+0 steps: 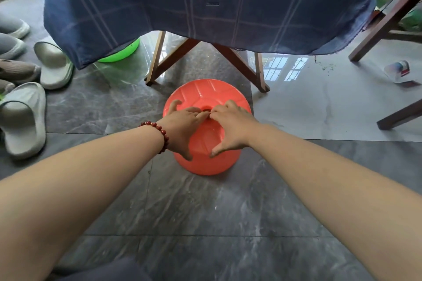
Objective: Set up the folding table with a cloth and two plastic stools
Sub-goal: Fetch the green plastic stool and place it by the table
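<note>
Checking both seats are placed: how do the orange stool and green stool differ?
The orange stool stands in the open before the folding table, held by the left hand and right hand. The green stool sits untouched, mostly hidden under the blue cloth. Both are plastic.

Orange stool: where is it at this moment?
Head view, centre: orange stool on the floor before the folding table's legs, left hand and right hand on its top.

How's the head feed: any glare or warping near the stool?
Head view: sharp, daylit; window glare on the floor right of the table legs, clear of the orange stool; wide-angle warp swells forearms and bows the cloth's hem; left hand and right hand look unblurred.
</note>
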`<state>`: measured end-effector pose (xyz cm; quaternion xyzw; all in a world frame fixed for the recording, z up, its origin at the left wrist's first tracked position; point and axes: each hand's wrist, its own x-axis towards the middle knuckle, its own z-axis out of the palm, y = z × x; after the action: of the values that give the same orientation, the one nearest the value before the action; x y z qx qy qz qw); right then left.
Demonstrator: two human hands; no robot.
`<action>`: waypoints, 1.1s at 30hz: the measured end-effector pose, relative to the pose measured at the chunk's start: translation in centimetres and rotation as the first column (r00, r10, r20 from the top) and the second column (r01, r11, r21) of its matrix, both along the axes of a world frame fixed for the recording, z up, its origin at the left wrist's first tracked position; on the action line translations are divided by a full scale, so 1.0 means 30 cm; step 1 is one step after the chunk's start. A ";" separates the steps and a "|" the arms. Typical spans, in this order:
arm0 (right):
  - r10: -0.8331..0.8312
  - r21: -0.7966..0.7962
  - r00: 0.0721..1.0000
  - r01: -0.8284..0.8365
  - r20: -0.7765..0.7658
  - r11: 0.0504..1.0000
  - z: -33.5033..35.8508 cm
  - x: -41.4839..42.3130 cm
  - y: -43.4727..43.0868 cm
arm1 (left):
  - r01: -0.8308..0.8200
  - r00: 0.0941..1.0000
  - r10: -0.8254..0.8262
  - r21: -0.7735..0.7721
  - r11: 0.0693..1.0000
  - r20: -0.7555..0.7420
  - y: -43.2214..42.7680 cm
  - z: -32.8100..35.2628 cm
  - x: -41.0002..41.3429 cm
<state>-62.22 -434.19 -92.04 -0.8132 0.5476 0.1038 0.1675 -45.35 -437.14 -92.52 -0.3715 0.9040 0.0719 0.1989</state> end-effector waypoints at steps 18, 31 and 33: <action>-0.203 0.035 0.966 0.200 0.157 0.979 -0.021 -0.083 -0.041 | 0.051 0.998 -0.051 0.009 0.999 -0.033 0.034 -0.004 -0.085; -0.313 0.008 0.881 0.332 0.356 0.943 -0.029 -0.072 -0.065 | -0.041 0.976 0.053 0.062 0.997 -0.209 0.011 -0.001 -0.043; -0.351 -0.024 0.839 0.396 0.417 0.918 -0.023 -0.078 -0.069 | -0.152 0.936 0.172 0.088 0.985 -0.309 0.000 -0.002 -0.045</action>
<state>-64.55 -436.27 -92.71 -0.7023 0.6539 -0.1313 0.2491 -46.71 -437.15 -92.58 -0.4220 0.8878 0.1745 0.0570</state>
